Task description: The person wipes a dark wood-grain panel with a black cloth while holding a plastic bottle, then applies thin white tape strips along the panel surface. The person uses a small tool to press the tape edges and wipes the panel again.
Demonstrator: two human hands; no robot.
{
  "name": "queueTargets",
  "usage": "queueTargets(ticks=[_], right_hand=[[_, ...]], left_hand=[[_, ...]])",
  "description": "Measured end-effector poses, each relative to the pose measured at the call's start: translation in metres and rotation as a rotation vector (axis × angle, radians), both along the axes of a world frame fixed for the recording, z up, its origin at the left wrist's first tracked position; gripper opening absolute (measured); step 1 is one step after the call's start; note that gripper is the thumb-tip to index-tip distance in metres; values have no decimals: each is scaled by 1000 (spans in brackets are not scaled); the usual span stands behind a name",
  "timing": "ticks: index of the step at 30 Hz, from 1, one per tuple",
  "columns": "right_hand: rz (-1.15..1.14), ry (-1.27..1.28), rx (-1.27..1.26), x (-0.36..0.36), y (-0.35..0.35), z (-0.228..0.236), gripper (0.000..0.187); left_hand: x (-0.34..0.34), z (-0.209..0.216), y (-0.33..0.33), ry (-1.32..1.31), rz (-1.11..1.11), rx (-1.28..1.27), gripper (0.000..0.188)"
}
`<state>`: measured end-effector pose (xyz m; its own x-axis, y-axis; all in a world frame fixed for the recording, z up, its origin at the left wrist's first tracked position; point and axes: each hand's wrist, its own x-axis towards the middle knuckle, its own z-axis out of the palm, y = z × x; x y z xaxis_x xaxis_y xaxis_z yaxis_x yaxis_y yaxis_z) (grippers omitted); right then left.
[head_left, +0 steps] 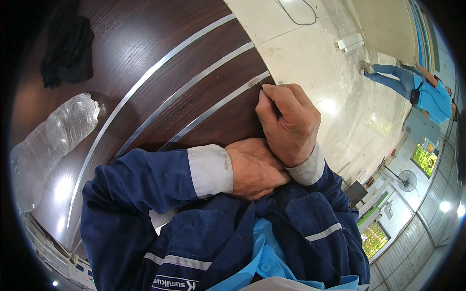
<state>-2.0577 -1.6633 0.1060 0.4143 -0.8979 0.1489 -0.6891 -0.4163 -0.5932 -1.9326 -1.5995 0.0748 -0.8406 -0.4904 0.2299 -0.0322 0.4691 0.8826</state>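
My right hand (pixel 291 123) is closed in a pinch at the edge of a dark wood-grain panel (pixel 213 97). At its fingertips is something thin and dark, too small to name. They are beside the end of a shiny silver strip (pixel 218 110), one of several running across the panel. Below, my left hand (pixel 257 167) lies back up, close to my right wrist and against my jacket. Its fingers are mostly hidden, so their grip cannot be made out.
A crumpled clear plastic bottle (pixel 56 145) lies on the panel at the left, with a black cloth (pixel 70 51) beyond it. Past the panel's right edge is a pale glossy floor (pixel 291 53). A person in blue (pixel 427 94) stands at the far right, near a fan (pixel 407 180).
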Motion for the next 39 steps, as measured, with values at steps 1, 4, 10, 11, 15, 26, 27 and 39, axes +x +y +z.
queueTargets(ticks=[1, 4, 10, 11, 15, 26, 27, 39], right_hand=[[1, 2, -3, 0, 0, 0, 15], [31, -9, -27, 0, -1, -2, 16], [79, -11, -16, 1, 2, -2, 17], [50, -12, 1, 1, 2, -1, 16], [-87, -21, -4, 3, 3, -1, 14], [-48, 2, -12, 2, 3, 0, 14], [-24, 1, -18, 1, 3, -1, 14], [-141, -167, 210, -5, 1, 13, 15]], left_hand=[[0, 0, 0, 1, 14, -10, 15], [1, -1, 1, 6, 21, 0, 16], [2, -3, 3, -40, -3, -2, 29], [2, -3, 3, -39, 0, 3, 30], [-1, -3, 4, 43, 69, -23, 15], [-3, 3, -3, -149, -149, 22, 34], [-3, 3, -3, -141, -134, 22, 35], [0, 6, -3, -9, -1, -12, 21]])
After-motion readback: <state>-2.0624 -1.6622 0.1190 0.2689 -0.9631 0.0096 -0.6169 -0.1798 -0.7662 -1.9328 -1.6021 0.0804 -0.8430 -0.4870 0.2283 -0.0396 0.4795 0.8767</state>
